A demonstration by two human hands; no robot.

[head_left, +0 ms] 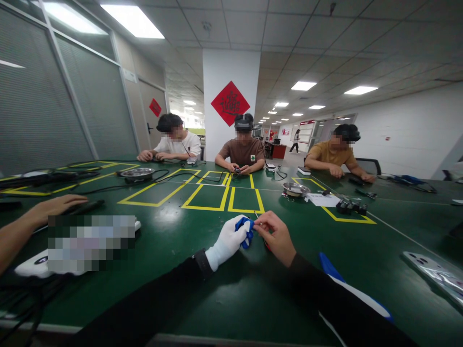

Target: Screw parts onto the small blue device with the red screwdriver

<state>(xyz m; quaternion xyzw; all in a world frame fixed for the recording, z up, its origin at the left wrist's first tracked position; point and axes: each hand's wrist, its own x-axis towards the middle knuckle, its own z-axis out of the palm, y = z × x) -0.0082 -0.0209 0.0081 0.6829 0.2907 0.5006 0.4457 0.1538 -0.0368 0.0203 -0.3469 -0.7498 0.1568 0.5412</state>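
Note:
My left hand (233, 238) wears a white glove with blue-coated fingers and is raised over the green table in front of me. Its fingers are curled closed, and what they hold is hidden. My bare right hand (275, 236) pinches right beside the gloved fingertips. A slim metal rod (256, 215) sticks up by its thumb and forefinger, and a bit of red (267, 246) shows beneath the hand; whether they are one tool I cannot tell. To the right of my right forearm lies a blue-and-white glove (354, 289).
Yellow tape frames (206, 208) mark the green table (170, 246). A metal bowl (294, 189), a paper sheet (323, 199) and black blocks (350, 207) lie ahead right; a phone (434, 274) lies near right. A neighbour's hand (58, 207) rests at left. Three people sit opposite.

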